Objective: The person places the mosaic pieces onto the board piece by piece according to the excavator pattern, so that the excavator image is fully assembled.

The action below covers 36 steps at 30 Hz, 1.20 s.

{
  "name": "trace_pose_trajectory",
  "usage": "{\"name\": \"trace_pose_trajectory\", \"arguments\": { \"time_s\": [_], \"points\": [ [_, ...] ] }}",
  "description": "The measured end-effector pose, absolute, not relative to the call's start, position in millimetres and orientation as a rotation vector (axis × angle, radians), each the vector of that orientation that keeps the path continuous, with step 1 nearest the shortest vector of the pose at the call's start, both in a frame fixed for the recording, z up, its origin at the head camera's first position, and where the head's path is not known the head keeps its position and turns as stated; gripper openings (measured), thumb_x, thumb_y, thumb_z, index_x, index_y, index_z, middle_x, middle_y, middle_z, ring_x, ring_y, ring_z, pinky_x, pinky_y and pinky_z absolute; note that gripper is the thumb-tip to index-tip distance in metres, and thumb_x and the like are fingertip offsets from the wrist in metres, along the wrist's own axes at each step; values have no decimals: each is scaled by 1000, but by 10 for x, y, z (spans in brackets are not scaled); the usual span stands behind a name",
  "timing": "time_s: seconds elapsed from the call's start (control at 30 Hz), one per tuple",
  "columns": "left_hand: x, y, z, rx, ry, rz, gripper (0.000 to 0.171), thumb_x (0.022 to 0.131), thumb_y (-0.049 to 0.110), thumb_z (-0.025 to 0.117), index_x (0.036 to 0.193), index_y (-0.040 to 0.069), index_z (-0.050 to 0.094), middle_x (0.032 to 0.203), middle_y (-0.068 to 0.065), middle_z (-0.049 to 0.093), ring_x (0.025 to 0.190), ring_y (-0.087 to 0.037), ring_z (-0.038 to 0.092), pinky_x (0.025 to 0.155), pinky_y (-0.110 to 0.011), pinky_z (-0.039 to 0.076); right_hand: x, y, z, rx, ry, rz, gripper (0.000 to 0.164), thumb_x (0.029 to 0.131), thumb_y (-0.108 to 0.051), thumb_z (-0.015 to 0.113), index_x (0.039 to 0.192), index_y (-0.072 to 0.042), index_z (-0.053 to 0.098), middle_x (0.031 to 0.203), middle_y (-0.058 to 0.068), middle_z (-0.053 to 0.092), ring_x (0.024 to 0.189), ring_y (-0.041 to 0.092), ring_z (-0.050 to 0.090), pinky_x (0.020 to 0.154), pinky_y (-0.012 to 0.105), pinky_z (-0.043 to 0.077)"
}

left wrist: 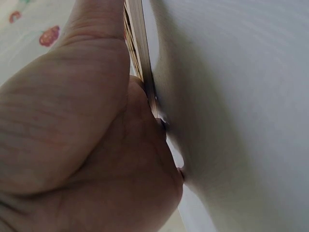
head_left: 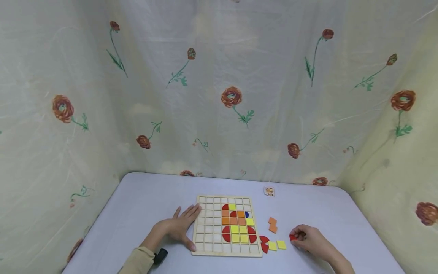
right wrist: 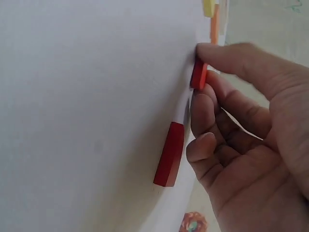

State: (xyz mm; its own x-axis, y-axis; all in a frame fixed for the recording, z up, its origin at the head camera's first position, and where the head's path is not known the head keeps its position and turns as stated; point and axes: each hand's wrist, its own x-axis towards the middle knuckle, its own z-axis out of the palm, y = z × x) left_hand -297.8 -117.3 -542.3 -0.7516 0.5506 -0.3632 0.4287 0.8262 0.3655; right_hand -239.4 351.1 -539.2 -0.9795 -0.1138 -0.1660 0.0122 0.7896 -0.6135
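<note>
A wooden grid board (head_left: 208,240) lies flat on the table with red, orange, yellow and blue pieces set in its right-hand squares. Along its left edge rests my left hand (head_left: 181,226), fingers and thumb spread straight; in the left wrist view the palm (left wrist: 130,159) is against the board's side (left wrist: 141,43). My right hand (head_left: 313,241) is right of the board and pinches a red piece (right wrist: 199,73) between thumb and fingers. Close to those fingers, a second red piece (right wrist: 169,154) lies on the table in the right wrist view.
Between board and right hand lie two orange squares (head_left: 272,228), two yellow squares (head_left: 281,244) and red rounded pieces (head_left: 265,239). A small printed card (head_left: 269,191) is behind them. Flowered curtains (head_left: 212,114) surround the white table (head_left: 154,194). A black object (head_left: 161,256) is by the left wrist.
</note>
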Motion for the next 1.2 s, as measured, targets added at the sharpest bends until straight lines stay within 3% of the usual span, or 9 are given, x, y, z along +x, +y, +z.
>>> {"name": "trace_pose_trajectory", "arguments": {
  "time_s": [0.4,0.83,1.2],
  "points": [
    [-2983,-1201,-5444,733,2552,361,133,62,69,75,156,12,1,164,-5,-4,151,-26,-5,117,-60,-4,-2720,2942,-5271,-58,2852,-994,21,80,-19,78,96,-10,68,82,-2,63,74,12,54,62,24,46],
    [-2962,-1220,-5411,786,2540,377,131,65,67,75,156,9,0,164,-7,-4,151,-28,-5,116,-61,-4,-3293,2260,-5279,-417,2747,-1108,16,85,-22,74,96,-12,68,84,-2,63,78,14,54,66,22,47],
    [-2958,-1216,-5399,774,2552,363,130,65,68,75,156,9,2,164,-7,-3,151,-28,-4,117,-61,-3,-3513,2045,-5388,-324,2733,-1041,10,86,-18,73,95,-15,69,85,-2,63,78,15,55,73,27,50]
  ]
}}
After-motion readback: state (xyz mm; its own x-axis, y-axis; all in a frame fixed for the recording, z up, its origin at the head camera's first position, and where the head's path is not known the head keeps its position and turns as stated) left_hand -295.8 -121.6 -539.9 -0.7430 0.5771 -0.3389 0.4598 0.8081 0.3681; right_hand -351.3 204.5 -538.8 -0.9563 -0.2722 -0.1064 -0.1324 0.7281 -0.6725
